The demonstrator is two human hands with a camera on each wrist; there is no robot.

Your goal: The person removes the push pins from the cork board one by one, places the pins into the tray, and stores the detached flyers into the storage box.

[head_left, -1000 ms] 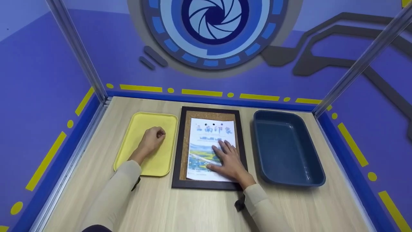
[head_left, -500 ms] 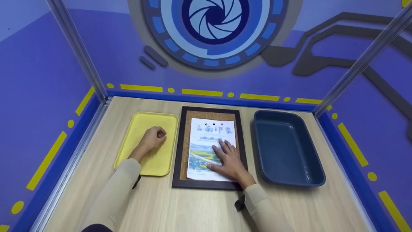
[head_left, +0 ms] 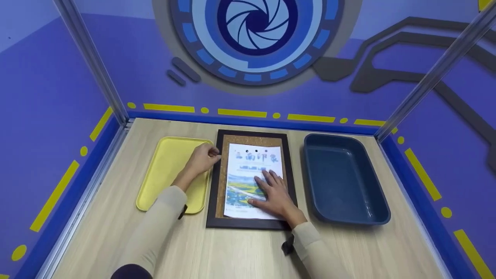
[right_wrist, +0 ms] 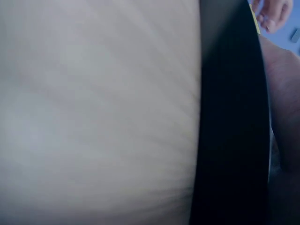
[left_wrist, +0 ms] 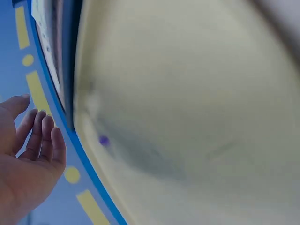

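My left hand [head_left: 201, 158] hangs over the right edge of the yellow tray [head_left: 170, 166], fingertips near the left side of the black-framed corkboard [head_left: 248, 224]. Its fingers are bent, thumb close to the index fingertip. In the left wrist view that hand [left_wrist: 33, 164] shows its palm; whether something tiny sits in its fingertips cannot be made out. My right hand [head_left: 276, 197] lies with spread fingers on a printed sheet [head_left: 248, 180], pressing it to the corkboard. Several small dots run along the sheet's top. The right wrist view shows mostly sleeve [right_wrist: 98, 112] and dark strap [right_wrist: 234, 122].
A deep dark-blue bin [head_left: 345, 186] stands to the right of the corkboard. Everything rests on a wooden tabletop [head_left: 240, 255] bounded by purple-blue walls [head_left: 248, 85]. A small purple spot [left_wrist: 104, 140] shows over the tray in the left wrist view.
My left hand has moved right from above the middle of the yellow tray to the corkboard's left edge. The right hand has stayed on the sheet.
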